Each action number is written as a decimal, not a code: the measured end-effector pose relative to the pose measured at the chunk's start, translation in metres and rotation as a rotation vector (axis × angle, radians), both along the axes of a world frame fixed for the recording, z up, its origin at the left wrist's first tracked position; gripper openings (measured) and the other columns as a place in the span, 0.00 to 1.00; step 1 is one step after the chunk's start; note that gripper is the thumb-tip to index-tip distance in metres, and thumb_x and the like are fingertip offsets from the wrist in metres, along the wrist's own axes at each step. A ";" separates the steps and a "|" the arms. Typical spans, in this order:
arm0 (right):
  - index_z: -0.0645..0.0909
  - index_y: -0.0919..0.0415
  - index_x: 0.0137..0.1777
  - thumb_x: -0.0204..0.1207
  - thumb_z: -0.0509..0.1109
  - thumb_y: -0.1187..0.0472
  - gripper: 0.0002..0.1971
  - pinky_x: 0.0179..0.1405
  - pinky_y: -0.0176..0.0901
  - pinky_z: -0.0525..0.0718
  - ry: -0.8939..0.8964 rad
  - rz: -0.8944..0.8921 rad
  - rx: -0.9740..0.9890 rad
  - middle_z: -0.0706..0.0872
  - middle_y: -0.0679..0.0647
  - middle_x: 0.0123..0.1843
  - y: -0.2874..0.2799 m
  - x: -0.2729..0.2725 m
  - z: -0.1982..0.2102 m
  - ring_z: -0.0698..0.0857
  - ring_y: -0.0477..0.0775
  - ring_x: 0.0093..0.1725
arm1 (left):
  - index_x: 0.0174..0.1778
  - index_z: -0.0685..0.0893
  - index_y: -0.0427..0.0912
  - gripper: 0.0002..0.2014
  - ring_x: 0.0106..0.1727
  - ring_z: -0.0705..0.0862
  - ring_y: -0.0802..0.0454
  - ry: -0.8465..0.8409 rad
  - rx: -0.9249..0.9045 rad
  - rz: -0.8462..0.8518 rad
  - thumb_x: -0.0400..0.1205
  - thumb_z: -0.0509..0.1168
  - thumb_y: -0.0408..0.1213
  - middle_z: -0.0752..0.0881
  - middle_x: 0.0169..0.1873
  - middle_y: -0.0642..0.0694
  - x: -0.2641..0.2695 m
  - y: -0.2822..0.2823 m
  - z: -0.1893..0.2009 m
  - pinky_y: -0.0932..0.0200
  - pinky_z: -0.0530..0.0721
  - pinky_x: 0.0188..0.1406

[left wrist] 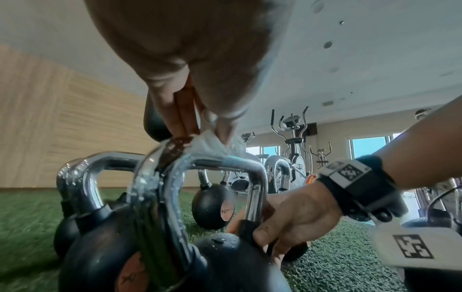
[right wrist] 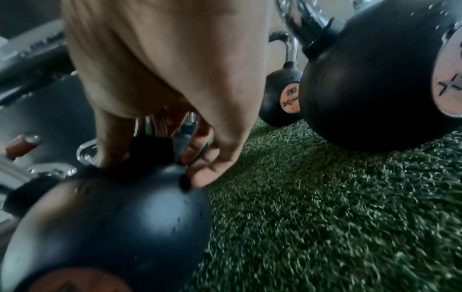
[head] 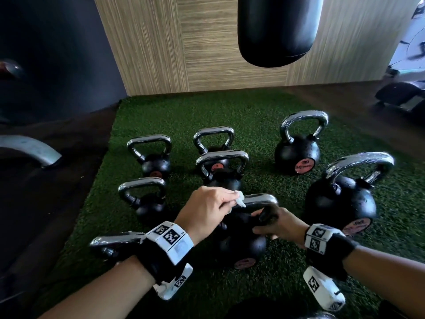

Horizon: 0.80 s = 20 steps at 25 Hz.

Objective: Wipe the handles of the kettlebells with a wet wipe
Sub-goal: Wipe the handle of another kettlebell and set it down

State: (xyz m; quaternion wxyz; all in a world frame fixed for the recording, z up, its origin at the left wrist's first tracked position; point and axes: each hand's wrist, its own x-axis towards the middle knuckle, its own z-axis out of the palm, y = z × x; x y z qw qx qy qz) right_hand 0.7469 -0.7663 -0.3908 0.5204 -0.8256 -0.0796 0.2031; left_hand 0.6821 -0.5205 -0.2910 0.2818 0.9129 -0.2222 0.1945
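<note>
Several black kettlebells with chrome handles stand on green turf. The nearest middle kettlebell (head: pixel 241 246) is the one being handled. My left hand (head: pixel 233 200) pinches a small white wet wipe (head: pixel 239 201) against the left end of its chrome handle (head: pixel 261 199). In the left wrist view the wipe (left wrist: pixel 212 145) lies on top of the wet handle (left wrist: pixel 232 161). My right hand (head: pixel 264 226) grips the right foot of the handle where it meets the ball; its fingers (right wrist: pixel 200 158) curl round that black stem above the ball (right wrist: pixel 120 227).
A large kettlebell (head: pixel 340 203) stands close on the right, a mid-sized one (head: pixel 297 153) behind it, smaller ones (head: pixel 151 162) to the left and rear. A black punch bag (head: pixel 278 31) hangs above the turf (head: pixel 230 111). Dark floor and a machine part (head: pixel 30 148) lie left.
</note>
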 end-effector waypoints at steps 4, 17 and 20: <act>0.89 0.35 0.51 0.50 0.89 0.39 0.26 0.49 0.46 0.88 -0.101 -0.035 -0.067 0.94 0.44 0.46 0.000 -0.001 -0.014 0.91 0.46 0.49 | 0.62 0.89 0.50 0.12 0.51 0.93 0.50 -0.027 0.216 0.063 0.86 0.63 0.43 0.93 0.52 0.52 -0.014 0.006 -0.003 0.50 0.92 0.46; 0.90 0.40 0.53 0.51 0.87 0.38 0.27 0.65 0.57 0.86 -0.099 -0.045 -0.088 0.94 0.44 0.49 -0.002 -0.011 -0.001 0.90 0.47 0.56 | 0.58 0.93 0.45 0.10 0.50 0.91 0.68 0.285 -0.586 0.366 0.83 0.73 0.33 0.93 0.45 0.62 -0.030 0.043 -0.066 0.72 0.87 0.49; 0.88 0.34 0.53 0.49 0.86 0.34 0.29 0.64 0.58 0.87 -0.111 -0.035 -0.083 0.94 0.43 0.50 -0.002 -0.011 -0.003 0.90 0.46 0.55 | 0.55 0.94 0.37 0.09 0.53 0.93 0.50 0.485 -0.765 0.375 0.85 0.68 0.26 0.95 0.46 0.48 -0.029 0.037 -0.084 0.55 0.92 0.54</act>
